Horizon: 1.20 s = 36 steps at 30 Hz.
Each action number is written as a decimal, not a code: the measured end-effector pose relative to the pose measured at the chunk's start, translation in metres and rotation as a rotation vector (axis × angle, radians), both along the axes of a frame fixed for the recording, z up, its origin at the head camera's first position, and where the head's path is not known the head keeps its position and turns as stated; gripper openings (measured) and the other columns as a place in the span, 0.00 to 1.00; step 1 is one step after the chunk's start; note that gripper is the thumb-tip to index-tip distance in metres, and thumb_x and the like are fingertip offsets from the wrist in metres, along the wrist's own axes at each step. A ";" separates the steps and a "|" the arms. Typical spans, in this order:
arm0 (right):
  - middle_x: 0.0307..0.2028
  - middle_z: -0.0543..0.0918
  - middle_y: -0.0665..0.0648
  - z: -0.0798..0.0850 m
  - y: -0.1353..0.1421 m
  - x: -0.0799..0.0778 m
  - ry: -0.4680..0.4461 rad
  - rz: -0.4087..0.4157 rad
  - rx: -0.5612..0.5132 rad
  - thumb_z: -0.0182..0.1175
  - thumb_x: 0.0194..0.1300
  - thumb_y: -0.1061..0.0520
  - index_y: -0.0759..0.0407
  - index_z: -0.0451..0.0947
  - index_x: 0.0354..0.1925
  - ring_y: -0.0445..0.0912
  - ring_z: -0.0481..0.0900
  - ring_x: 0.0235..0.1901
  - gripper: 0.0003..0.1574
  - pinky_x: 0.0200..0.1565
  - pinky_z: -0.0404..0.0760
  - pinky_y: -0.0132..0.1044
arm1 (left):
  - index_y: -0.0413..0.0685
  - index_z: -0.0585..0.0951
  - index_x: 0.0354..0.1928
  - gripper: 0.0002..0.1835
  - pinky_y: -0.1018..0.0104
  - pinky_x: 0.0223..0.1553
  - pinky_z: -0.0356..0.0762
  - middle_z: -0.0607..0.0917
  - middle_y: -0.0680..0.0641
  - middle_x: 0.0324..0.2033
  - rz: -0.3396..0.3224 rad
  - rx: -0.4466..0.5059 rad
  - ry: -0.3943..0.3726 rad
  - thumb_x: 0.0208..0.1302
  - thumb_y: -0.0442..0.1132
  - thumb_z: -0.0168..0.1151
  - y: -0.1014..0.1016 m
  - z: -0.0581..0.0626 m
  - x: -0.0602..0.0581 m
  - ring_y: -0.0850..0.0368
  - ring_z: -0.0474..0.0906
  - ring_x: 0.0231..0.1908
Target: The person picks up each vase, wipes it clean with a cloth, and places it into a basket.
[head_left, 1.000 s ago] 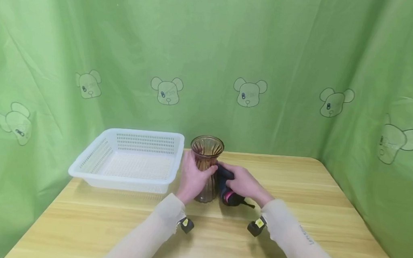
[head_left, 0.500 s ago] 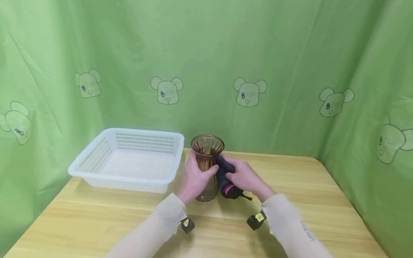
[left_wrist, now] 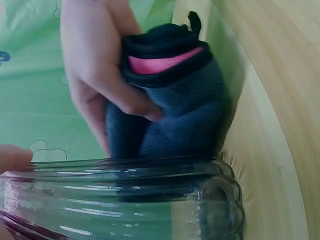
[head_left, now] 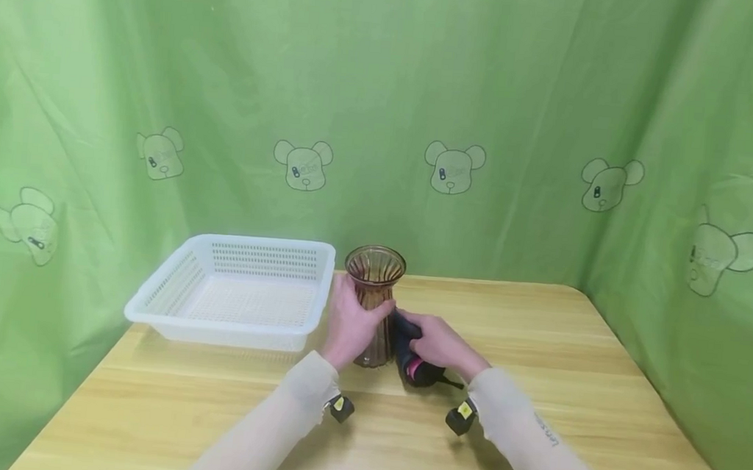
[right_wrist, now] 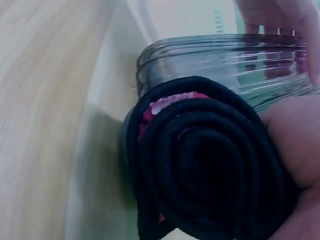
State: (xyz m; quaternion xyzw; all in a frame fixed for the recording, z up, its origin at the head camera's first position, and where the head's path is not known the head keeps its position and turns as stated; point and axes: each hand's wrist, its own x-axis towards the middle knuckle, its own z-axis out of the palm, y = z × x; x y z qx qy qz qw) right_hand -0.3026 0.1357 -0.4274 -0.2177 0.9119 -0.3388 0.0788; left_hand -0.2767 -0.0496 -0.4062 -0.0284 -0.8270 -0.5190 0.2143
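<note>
A brownish, ribbed glass vase (head_left: pixel 378 332) with a flared rim stands upright on the table. My left hand (head_left: pixel 352 323) grips its upper body, thumb across the near side. In my right hand (head_left: pixel 437 342) is a rolled dark-blue cloth (left_wrist: pixel 187 112) with black edging, a pink inner side and a small loop. The roll lies right along the vase's right side. Its coiled black end (right_wrist: pixel 205 155) fills much of the right wrist view, with the vase's base (right_wrist: pixel 165 60) behind it. The far fingers of my left hand are hidden behind the glass in the head view.
A white perforated plastic basket (head_left: pixel 230 324) stands left of the vase, close to my left hand. Behind the wooden table (head_left: pixel 534 424) hangs a green curtain (head_left: pixel 387 103) with bear heads on it, also closing off both sides.
My right hand and the rolled cloth first rose a little along the vase, then slid back down toward the table. My left hand stays on the vase, which has barely shifted.
</note>
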 end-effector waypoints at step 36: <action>0.61 0.77 0.73 0.007 -0.004 -0.002 -0.030 -0.008 0.051 0.57 0.59 0.71 0.53 0.64 0.75 0.46 0.82 0.32 0.46 0.35 0.82 0.36 | 0.49 0.67 0.68 0.42 0.51 0.67 0.72 0.74 0.47 0.57 -0.022 -0.022 -0.020 0.52 0.49 0.75 -0.007 0.007 0.001 0.50 0.74 0.60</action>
